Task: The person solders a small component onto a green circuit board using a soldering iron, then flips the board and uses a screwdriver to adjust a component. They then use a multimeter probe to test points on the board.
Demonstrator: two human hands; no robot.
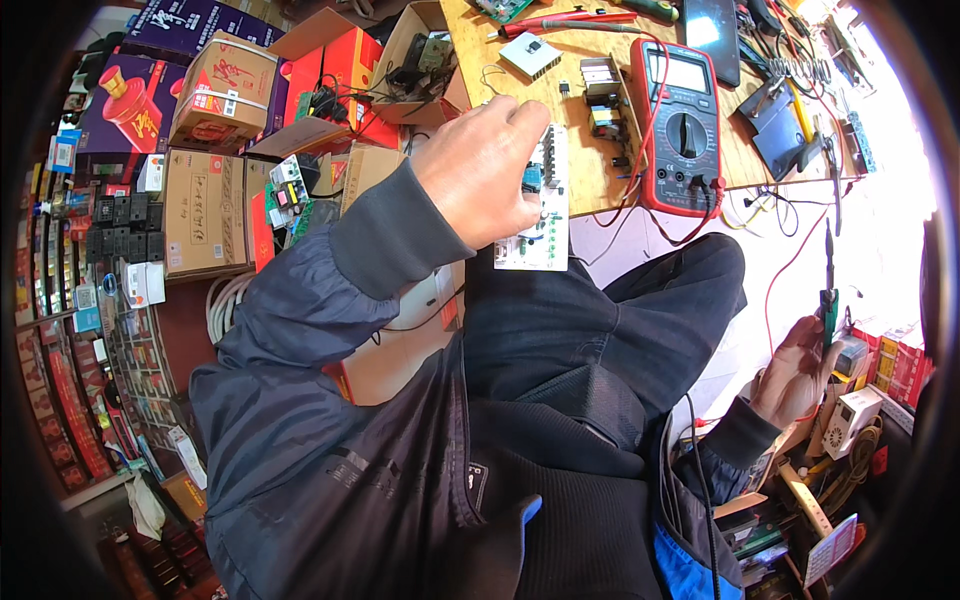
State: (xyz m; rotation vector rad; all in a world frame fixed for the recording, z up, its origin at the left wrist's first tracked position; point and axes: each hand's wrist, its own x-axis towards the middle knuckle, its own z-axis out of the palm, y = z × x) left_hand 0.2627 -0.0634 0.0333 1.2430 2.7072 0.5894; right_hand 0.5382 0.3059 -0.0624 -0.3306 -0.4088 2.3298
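My left hand [485, 165] grips a white circuit board [531, 252] near the table's front edge, above my lap. Thumb and fingers close over its left side and hide part of it. A row of dark terminals, a blue part and small green parts show on the board. At the far right, low beside the table, my right hand [795, 370] closes its fingertips at the lower end of a long thin dark tool with a green handle [828, 308]. This tool stands nearly upright; its exact kind is unclear. Right of the board lies a red and grey multimeter [682, 130].
The wooden table [590, 190] also carries an opened module [604, 100], a white square part [529, 57], red test probes [565, 20] and a blue-grey plate [778, 130]. Cardboard boxes [205, 215] crowd the left. Loose wires hang off the right edge. A white device [852, 422] sits at lower right.
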